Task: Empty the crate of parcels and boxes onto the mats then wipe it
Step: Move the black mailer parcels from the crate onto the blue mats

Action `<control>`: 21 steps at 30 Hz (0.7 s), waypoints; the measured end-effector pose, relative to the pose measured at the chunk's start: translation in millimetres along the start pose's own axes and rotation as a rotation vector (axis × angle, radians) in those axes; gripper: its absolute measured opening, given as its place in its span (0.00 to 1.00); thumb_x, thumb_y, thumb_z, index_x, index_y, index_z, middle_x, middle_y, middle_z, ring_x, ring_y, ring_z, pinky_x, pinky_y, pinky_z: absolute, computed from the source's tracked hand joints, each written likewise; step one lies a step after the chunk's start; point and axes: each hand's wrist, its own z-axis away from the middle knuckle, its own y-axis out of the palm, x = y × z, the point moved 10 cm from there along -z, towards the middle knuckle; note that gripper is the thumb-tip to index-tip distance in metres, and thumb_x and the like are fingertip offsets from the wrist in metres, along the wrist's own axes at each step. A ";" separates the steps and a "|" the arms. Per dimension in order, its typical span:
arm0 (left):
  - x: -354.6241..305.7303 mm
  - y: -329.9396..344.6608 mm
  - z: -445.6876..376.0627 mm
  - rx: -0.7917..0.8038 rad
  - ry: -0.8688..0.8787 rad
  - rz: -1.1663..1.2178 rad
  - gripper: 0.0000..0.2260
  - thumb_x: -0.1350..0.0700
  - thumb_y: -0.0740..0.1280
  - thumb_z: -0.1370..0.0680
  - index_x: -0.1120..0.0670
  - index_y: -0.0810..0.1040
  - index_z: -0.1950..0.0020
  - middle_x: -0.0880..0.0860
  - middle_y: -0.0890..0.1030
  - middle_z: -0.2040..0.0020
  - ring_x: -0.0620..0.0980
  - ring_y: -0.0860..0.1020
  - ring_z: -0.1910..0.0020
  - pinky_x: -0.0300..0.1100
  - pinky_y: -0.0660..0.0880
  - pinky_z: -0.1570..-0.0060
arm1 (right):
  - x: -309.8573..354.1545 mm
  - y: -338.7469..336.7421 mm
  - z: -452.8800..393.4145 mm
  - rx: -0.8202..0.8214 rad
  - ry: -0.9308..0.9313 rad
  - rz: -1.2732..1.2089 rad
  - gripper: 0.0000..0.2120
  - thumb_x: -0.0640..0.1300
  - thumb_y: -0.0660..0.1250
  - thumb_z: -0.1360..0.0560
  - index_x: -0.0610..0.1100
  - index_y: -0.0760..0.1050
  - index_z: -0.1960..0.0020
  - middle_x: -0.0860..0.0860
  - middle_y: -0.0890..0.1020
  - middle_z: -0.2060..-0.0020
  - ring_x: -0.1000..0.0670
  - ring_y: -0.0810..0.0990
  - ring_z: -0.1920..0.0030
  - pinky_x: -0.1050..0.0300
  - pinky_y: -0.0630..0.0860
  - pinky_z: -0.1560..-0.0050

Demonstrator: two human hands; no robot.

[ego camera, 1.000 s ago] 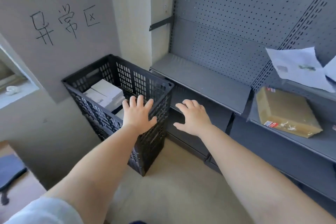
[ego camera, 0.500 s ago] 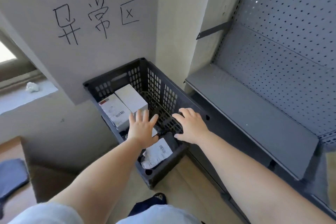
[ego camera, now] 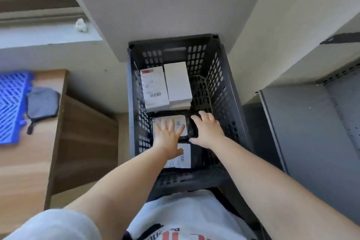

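Note:
A black slotted crate [ego camera: 224,91] stands on the floor straight below me. At its far end lie two white boxes, one with a barcode label [ego camera: 153,87] and a plain one [ego camera: 178,82]. Nearer me are black parcels with white labels, one [ego camera: 180,122] under my hands and another [ego camera: 185,159] closer still. My left hand [ego camera: 168,138] is spread flat over the labelled parcel. My right hand [ego camera: 206,130] reaches in beside it, fingers extended over the parcel's black right edge. Neither hand plainly grips anything.
A blue slatted mat [ego camera: 11,107] lies on a wooden platform [ego camera: 29,152] at left, with a grey cloth [ego camera: 41,103] on its edge. A grey metal shelf [ego camera: 303,134] stands at right. A wall and a window sill [ego camera: 48,35] are behind the crate.
My view has tipped down until it looks straight into the crate. Both hands have gone from above the rim down inside, onto the near black parcel.

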 end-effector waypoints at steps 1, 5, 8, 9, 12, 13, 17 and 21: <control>1.4 5.1 -0.2 0.013 -0.058 0.059 0.42 0.31 0.61 0.26 0.46 0.44 0.20 0.60 0.55 0.23 0.67 0.54 0.25 0.66 0.56 0.32 | -0.2 4.1 -8.3 0.022 -0.018 -0.036 0.42 0.60 0.71 0.29 0.50 0.55 0.22 0.45 0.55 0.24 0.42 0.54 0.25 0.43 0.62 0.29; 7.9 23.2 -2.6 0.040 -0.293 0.404 0.39 0.32 0.63 0.27 0.43 0.50 0.22 0.57 0.61 0.26 0.63 0.62 0.31 0.58 0.64 0.36 | -3.4 14.9 -39.6 0.065 -0.034 -0.234 0.39 0.54 0.72 0.28 0.50 0.58 0.23 0.47 0.61 0.26 0.43 0.59 0.28 0.45 0.66 0.31; 17.5 39.8 -2.7 0.046 -0.469 0.683 0.36 0.35 0.66 0.27 0.41 0.55 0.23 0.55 0.61 0.25 0.62 0.63 0.30 0.57 0.65 0.34 | -6.4 27.0 -54.0 0.103 -0.015 -0.353 0.34 0.47 0.71 0.27 0.51 0.61 0.25 0.48 0.64 0.29 0.43 0.62 0.30 0.47 0.68 0.34; 21.8 46.5 -2.5 0.038 -0.531 0.800 0.35 0.37 0.67 0.27 0.41 0.57 0.24 0.54 0.63 0.26 0.61 0.63 0.30 0.56 0.65 0.34 | -6.4 32.2 -57.2 0.116 -0.012 -0.386 0.33 0.45 0.70 0.27 0.51 0.62 0.25 0.48 0.65 0.29 0.43 0.62 0.30 0.47 0.68 0.34; 30.2 66.7 0.4 -0.031 -0.795 1.485 0.26 0.49 0.67 0.23 0.43 0.65 0.27 0.53 0.71 0.34 0.55 0.72 0.38 0.49 0.70 0.42 | -0.2 48.1 -66.7 0.161 -0.032 -0.497 0.30 0.37 0.66 0.26 0.50 0.64 0.26 0.48 0.66 0.29 0.44 0.63 0.30 0.50 0.66 0.32; 27.6 72.2 1.9 -0.046 -0.912 1.789 0.22 0.53 0.65 0.22 0.45 0.67 0.28 0.53 0.75 0.38 0.53 0.75 0.44 0.49 0.72 0.44 | -0.2 52.8 -71.0 0.167 -0.010 -0.576 0.29 0.36 0.65 0.25 0.50 0.66 0.26 0.49 0.67 0.29 0.46 0.65 0.31 0.52 0.66 0.33; -4.4 88.1 -3.7 0.132 -1.147 2.573 0.20 0.60 0.54 0.20 0.54 0.70 0.28 0.58 0.77 0.38 0.60 0.76 0.39 0.64 0.70 0.36 | -6.3 61.8 -79.7 0.201 0.206 -1.087 0.24 0.33 0.59 0.22 0.48 0.70 0.29 0.52 0.74 0.33 0.52 0.74 0.38 0.54 0.72 0.35; -22.4 104.0 -5.0 0.278 -1.200 2.784 0.29 0.37 0.53 0.19 0.54 0.66 0.25 0.62 0.70 0.28 0.65 0.71 0.32 0.70 0.64 0.35 | -5.5 55.7 -89.6 0.243 0.258 -1.298 0.16 0.44 0.56 0.16 0.44 0.74 0.32 0.48 0.78 0.37 0.52 0.76 0.38 0.56 0.72 0.38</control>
